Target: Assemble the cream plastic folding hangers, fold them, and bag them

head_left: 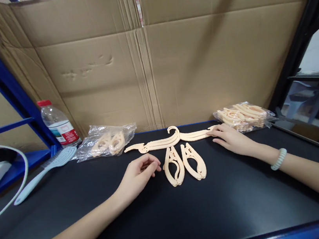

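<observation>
An unfolded cream folding hanger (162, 142) lies across the black table, its hook pointing to the back. My right hand (230, 138) rests at this hanger's right end, fingers stretched out and fingertips touching it, thumb apart. In front of it lie two folded hangers side by side, a left one (171, 179) and a right one (201, 171). Just left of the left folded hanger is my left hand (136, 178), its fingers curled in loosely with nothing visible in them.
A clear plastic bag (87, 151) with folded hangers lies at the back left, a fuller bag (244, 117) at the back right. A pale blue hairbrush (45, 173), a red-capped bottle (61, 125) and a white cable (25, 170) are left. Cardboard (228, 58) stands behind; a dark-screened device (313, 113) is right.
</observation>
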Motion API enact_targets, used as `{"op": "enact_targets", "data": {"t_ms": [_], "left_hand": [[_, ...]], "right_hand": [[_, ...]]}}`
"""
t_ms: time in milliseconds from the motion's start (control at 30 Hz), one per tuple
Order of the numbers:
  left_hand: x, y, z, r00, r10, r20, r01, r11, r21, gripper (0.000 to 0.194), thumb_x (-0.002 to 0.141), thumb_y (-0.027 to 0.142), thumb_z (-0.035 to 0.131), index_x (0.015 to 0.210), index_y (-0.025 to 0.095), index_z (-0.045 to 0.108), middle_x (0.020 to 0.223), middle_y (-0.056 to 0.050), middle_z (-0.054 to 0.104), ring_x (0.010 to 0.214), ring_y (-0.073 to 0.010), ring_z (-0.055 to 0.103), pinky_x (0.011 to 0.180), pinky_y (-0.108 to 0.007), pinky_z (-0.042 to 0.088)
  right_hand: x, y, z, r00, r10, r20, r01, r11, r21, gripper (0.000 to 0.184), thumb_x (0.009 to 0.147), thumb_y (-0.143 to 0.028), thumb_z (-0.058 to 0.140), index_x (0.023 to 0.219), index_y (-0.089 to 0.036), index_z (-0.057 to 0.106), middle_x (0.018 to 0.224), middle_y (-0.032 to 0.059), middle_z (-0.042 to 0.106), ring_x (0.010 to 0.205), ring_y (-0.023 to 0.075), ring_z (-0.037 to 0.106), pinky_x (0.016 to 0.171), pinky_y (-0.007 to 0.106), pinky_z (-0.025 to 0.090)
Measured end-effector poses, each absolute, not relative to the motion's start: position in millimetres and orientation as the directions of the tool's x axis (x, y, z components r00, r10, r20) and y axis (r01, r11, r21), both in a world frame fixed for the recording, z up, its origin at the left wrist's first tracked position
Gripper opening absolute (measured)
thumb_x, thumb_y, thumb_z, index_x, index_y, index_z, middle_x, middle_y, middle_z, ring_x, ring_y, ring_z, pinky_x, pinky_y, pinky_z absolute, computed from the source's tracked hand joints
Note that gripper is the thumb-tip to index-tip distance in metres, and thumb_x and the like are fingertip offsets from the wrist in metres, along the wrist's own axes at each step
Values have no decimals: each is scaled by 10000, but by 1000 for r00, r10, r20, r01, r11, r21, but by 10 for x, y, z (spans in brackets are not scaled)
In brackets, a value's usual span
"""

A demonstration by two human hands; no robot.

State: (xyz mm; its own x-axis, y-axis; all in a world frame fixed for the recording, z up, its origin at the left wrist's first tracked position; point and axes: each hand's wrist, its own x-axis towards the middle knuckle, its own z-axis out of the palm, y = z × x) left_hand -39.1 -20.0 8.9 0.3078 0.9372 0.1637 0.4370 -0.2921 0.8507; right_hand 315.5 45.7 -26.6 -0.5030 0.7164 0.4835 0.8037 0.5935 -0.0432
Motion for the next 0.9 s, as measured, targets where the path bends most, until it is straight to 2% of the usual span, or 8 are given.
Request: {"op": "enact_targets", "data": {"t_ms": [333, 567, 733, 900], "left_hand": [[-374, -207, 94, 310, 935, 172, 439, -301, 847, 215, 788, 366, 521, 782, 167, 600, 714, -26, 653, 617, -140, 549, 614, -260, 455], [-362, -213, 109, 307, 936, 173, 441, -301, 845, 196, 772, 353, 516, 760, 171, 590, 701, -21, 649, 606, -138, 544, 607, -264, 458], [-360, -222, 128, 301, 936, 182, 434, -304, 848, 163, 756, 319, 517, 761, 174, 592, 698, -24, 652, 616, -145, 558, 610, -270, 464], [-368, -226, 124, 305, 933, 189, 426, -312, 849, 173, 759, 327, 513, 769, 174, 593, 699, -25, 652, 609, -144, 561, 606, -268, 465]], "right_hand": [[3137, 482, -255, -507, 703, 499, 775, 625, -92, 173, 900, -230, 485, 1003, -171, 611, 1047, 131, 618, 991, 278, 550, 892, 448, 466], [3131, 529, -291, -497, 688, 528, 751, 647, -136, 220, 910, -271, 475, 1025, -183, 641, 1008, 129, 638, 982, 278, 560, 879, 457, 469], [3085, 497, -244, -506, 688, 520, 735, 660, -159, 187, 913, -275, 474, 865, -194, 635, 916, 102, 630, 905, 247, 572, 835, 426, 488], [3053, 457, -214, -469, 687, 556, 736, 651, -184, 126, 904, -256, 487, 841, -204, 582, 860, 76, 635, 831, 228, 587, 780, 401, 494]]}}
